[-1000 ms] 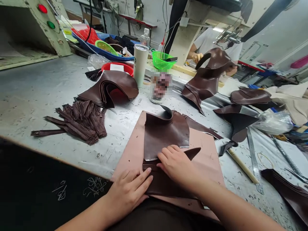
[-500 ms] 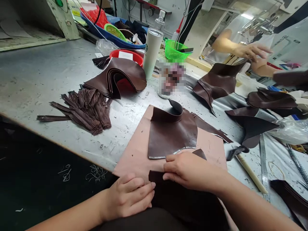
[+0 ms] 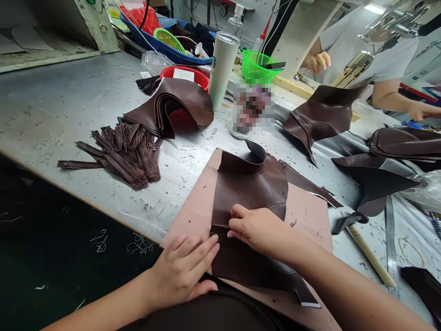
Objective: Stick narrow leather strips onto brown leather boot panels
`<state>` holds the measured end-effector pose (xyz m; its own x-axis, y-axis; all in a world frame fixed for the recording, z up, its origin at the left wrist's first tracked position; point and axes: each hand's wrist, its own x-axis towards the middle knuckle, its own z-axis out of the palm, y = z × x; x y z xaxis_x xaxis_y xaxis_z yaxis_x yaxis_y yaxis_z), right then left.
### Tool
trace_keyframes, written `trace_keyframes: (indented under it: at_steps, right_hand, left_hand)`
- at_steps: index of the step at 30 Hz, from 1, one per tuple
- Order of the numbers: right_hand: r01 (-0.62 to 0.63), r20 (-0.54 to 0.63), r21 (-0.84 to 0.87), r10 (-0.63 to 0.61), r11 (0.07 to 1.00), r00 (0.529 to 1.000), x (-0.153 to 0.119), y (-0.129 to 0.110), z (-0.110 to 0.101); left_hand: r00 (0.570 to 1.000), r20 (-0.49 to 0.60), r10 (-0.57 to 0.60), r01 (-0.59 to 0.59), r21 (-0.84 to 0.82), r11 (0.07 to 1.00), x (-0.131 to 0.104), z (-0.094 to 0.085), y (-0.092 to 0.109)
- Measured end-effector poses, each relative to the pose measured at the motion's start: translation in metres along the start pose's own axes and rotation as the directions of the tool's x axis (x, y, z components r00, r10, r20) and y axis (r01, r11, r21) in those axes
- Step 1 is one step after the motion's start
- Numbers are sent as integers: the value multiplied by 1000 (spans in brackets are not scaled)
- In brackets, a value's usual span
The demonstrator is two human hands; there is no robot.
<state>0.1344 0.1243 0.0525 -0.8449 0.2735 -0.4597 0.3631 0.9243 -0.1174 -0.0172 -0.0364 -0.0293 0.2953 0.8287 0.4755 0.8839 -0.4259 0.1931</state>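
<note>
A dark brown leather piece with a curled top lies on a pinkish-tan board. A second brown leather piece lies nearer to me, its top edge meeting the first piece's lower edge. My right hand is closed in a pinch on the second piece along this join; the fingertips partly hide it. Beside it, my left hand lies with fingers stretched out, their tips touching the left end of the join. A white-edged strip end of leather shows below my right forearm.
Brown zippers and stacked leather pieces lie at the left. Behind stand a white tumbler and a green basket. A pale stick and metal ruler lie right. A co-worker is beyond the table.
The nearer leather piece has moved up against the first piece's white-lined lower edge, which is now covered. Both my hands have moved slightly forward with it. The co-worker's hands have moved apart.
</note>
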Motion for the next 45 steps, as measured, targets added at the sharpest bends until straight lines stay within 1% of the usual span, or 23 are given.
trace_keyframes:
  at_steps: [4, 9, 13, 15, 18, 20, 23, 26, 28, 29, 30, 31, 32, 33, 34, 35, 36, 37, 38, 39, 40, 42, 45]
  right_hand:
    - [-3, 11, -33, 4, 999, 1000, 3, -1, -1]
    - [-7, -9, -77, 7, 997, 1000, 5, -2, 1]
    - [-27, -31, -87, 24, 996, 999, 5, -3, 3]
    - [-35, -39, -98, 32, 995, 999, 5, -3, 4]
    - [-51, -36, -109, 47, 993, 998, 8, -5, 6]
    - [-72, -34, -110, 69, 991, 997, 10, -8, 5]
    - [-127, -24, -119, 125, 985, 992, 10, -7, -1]
    - [-251, -2, -108, 252, 962, 968, -3, 11, -14]
    - [-315, 25, 1, 315, 949, 949, -20, 34, -20]
    - [-319, 46, 113, 316, 941, 948, -30, 47, -20]
    - [-300, 68, 263, 293, 917, 954, -39, 60, -18]
    - [-261, 81, 431, 251, 864, 964, -47, 73, -14]
    - [-211, 80, 598, 205, 773, 975, -53, 84, -7]
    - [-163, 66, 739, 170, 654, 983, -58, 92, 1]
    - [-120, 45, 842, 154, 526, 987, -61, 98, 10]
    - [-89, 24, 907, 162, 410, 986, -62, 101, 19]
    - [-77, 13, 944, 196, 321, 981, -61, 100, 27]
    - [-79, 12, 962, 249, 260, 968, -61, 98, 35]
    - [-90, 16, 969, 304, 229, 952, -60, 93, 41]
    - [-104, 19, 968, 352, 226, 936, -60, 88, 46]
    - [-119, 14, 962, 388, 246, 921, -60, 82, 49]
    - [-141, -12, 936, 428, 323, 904, -62, 74, 53]
    - [-167, -71, 883, 476, 438, 876, -68, 69, 57]
  left_hand:
    - [1000, 3, 4, -4, -19, 1000, 1, 1, -1]
    - [1000, -2, -4, 4, -27, 1000, 0, 3, -2]
    - [1000, 17, -7, 7, -22, 1000, 1, 4, -3]
    - [998, 53, 30, -30, -8, 1000, 3, 5, -4]
    - [982, 146, 122, -128, 34, 991, 8, 5, -4]
    - [967, 205, 151, -172, 88, 981, 11, 4, -4]
    - [959, 241, 150, -194, 167, 967, 13, 4, -3]
    - [956, 246, 162, -212, 192, 958, 13, 5, -6]
    - [957, 240, 165, -212, 185, 960, 14, 5, -9]
    - [957, 238, 166, -210, 176, 962, 14, 6, -11]
    - [957, 235, 167, -209, 165, 964, 15, 6, -12]
    - [959, 228, 166, -204, 154, 967, 15, 6, -14]
    - [963, 219, 158, -192, 143, 971, 16, 6, -14]
    - [968, 206, 141, -171, 133, 976, 16, 6, -15]
    - [974, 192, 117, -142, 123, 982, 17, 6, -15]
    - [980, 176, 92, -113, 111, 987, 17, 6, -15]
    - [984, 164, 73, -90, 96, 991, 17, 6, -14]
    - [986, 156, 62, -75, 82, 994, 18, 6, -14]
    - [987, 148, 60, -70, 68, 995, 18, 6, -14]
    - [988, 140, 64, -72, 54, 996, 18, 7, -14]
    - [989, 135, 68, -74, 41, 996, 19, 7, -14]
    - [989, 130, 75, -79, 26, 997, 20, 7, -14]
    - [985, 150, 83, -88, 28, 996, 21, 7, -16]
